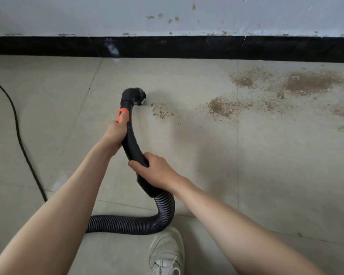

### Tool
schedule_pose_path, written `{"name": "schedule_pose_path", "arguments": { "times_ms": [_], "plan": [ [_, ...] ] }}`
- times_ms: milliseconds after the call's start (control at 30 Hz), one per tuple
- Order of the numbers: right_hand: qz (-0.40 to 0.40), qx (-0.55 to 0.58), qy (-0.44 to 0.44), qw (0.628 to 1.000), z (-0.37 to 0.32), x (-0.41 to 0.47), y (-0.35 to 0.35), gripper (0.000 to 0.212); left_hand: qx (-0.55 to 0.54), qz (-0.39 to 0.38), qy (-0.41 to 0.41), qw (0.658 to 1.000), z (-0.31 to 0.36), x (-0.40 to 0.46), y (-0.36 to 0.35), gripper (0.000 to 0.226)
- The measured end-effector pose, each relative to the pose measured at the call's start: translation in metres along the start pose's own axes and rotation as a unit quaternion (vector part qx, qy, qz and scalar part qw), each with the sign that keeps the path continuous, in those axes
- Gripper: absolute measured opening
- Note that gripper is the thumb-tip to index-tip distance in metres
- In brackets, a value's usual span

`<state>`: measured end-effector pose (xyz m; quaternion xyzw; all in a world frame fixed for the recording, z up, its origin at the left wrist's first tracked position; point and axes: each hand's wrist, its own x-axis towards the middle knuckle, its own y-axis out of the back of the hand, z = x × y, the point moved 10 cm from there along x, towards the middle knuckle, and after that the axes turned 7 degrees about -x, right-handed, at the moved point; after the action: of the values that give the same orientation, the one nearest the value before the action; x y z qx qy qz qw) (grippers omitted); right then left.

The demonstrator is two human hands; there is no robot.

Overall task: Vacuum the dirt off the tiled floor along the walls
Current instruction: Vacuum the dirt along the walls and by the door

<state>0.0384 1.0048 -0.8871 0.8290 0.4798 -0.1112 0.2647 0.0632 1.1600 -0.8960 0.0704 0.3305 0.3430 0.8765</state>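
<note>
Both hands clamp the vacuum pipe (130, 141) for steering: left hand (114, 133) near the nozzle (136, 96), right hand (155, 171) lower. Nozzle sits just left of the dirt (218, 107), ready to sweep it.

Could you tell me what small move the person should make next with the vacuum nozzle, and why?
Probably slide the nozzle a little to the right onto the nearest small dirt patch, which lies just beside its mouth. Both the left hand and right hand already grip the black tube, and larger dirt patches lie further right.
</note>
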Motion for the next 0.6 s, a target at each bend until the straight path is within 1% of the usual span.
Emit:
{"name": "schedule_pose_path", "arguments": {
  "times_ms": [100,233,300,400,600],
  "plan": [
    [-0.004,-0.035,-0.008,0.999,0.003,-0.006,-0.008,0.035,-0.051,-0.024,0.025,0.998,-0.022,-0.004,0.0,0.062],
    [0.015,-0.045,-0.025,0.999,0.0,-0.01,-0.006,0.039,-0.067,-0.061,0.023,0.996,-0.017,-0.003,-0.005,0.052],
    [0.025,-0.044,-0.039,0.998,0.002,-0.014,-0.003,0.039,-0.058,-0.075,0.031,0.995,-0.018,-0.004,-0.013,0.052],
    [0.036,-0.05,-0.056,0.997,0.004,-0.019,0.0,0.04,-0.045,-0.074,0.035,0.996,-0.02,-0.004,-0.02,0.054],
    [0.036,-0.057,-0.072,0.995,0.003,-0.026,-0.001,0.04,-0.063,-0.096,0.044,0.992,-0.026,-0.005,-0.024,0.055]
  ]
}}
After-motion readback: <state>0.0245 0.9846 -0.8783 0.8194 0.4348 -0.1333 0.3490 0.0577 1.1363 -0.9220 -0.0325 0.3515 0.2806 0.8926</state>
